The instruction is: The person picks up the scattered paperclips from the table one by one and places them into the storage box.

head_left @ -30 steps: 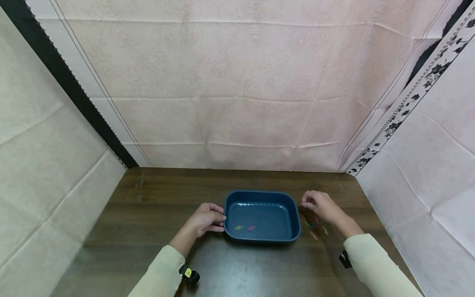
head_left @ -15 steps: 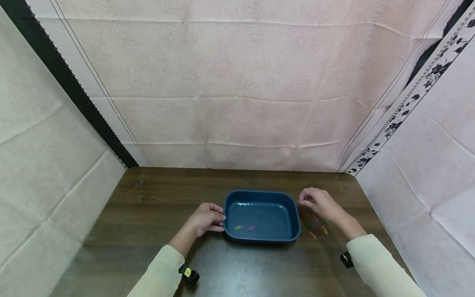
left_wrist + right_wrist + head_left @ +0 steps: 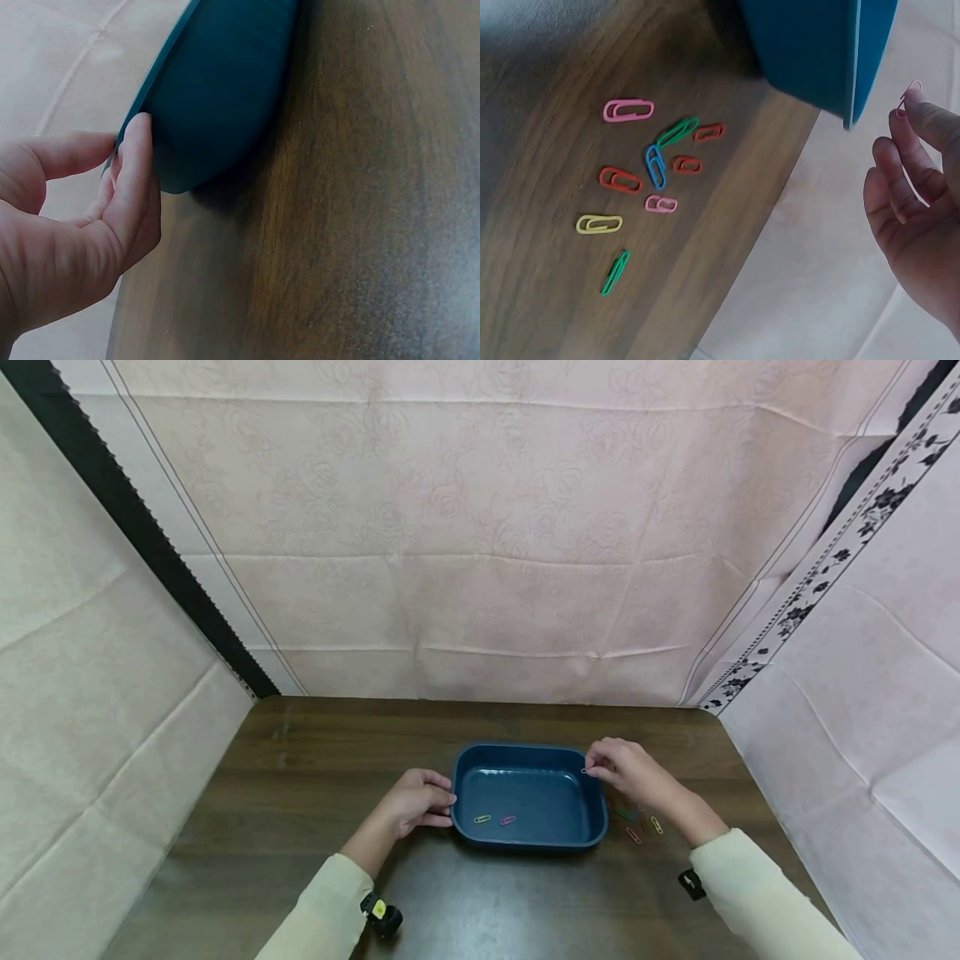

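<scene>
A blue rectangular tray (image 3: 536, 797) sits on the table, with a yellow paper clip (image 3: 482, 819) and a pink paper clip (image 3: 507, 820) lying inside. My left hand (image 3: 416, 802) pinches the tray's left rim; the left wrist view has thumb and fingers on either side of the edge (image 3: 139, 97). Over the tray's right rim, my right hand (image 3: 630, 770) pinches a pink paper clip (image 3: 914, 84) between thumb and index fingertip. Its other fingers are loosely bent. To the right of the tray lie several loose clips, among them a blue one (image 3: 655, 166) and a yellow one (image 3: 599, 224).
The brown wooden table (image 3: 360, 731) runs back to a pale cloth (image 3: 480, 610) hung behind it. Similar cloths hang along the left and right sides. A small black camera (image 3: 384, 917) is strapped at the left wrist.
My right hand has moved left from beside the tray to over its right rim, carrying the pink paper clip. My left hand and the tray have stayed put.
</scene>
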Demonstrator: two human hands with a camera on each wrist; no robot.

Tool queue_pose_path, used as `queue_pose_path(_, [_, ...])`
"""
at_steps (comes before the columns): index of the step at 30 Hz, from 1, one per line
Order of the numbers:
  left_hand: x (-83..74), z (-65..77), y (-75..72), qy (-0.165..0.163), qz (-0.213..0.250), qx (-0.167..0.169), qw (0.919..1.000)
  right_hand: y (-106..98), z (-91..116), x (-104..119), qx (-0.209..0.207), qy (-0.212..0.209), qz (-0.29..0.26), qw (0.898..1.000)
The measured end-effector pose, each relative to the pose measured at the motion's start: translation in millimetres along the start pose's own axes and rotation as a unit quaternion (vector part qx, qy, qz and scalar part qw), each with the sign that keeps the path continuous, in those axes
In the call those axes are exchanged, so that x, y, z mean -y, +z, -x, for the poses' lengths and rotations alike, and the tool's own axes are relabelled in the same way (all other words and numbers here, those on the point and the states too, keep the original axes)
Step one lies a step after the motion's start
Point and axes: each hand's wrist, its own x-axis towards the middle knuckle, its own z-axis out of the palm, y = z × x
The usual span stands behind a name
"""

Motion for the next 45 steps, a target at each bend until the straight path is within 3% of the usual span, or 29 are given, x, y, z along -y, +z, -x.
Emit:
queue_pose_path(15, [0.3,-0.5,-0.7,-0.001,0.004,-0.001,1.0,12.8,-14.3,23.5,0.056,-0.055,-0.01,0.997])
queue_pose_path(33, [0.4,-1.1,-0.2,0.0,0.005,0.0,1.0,29.4,-22.7,39.0,0.132,-0.075,-0.015,0.988])
queue_pose_path(45, [-0.4,-2.2,-0.2,-0.004,0.006,0.001,1.0,42.1,-30.0,42.9,0.172,-0.086,0.011,0.981])
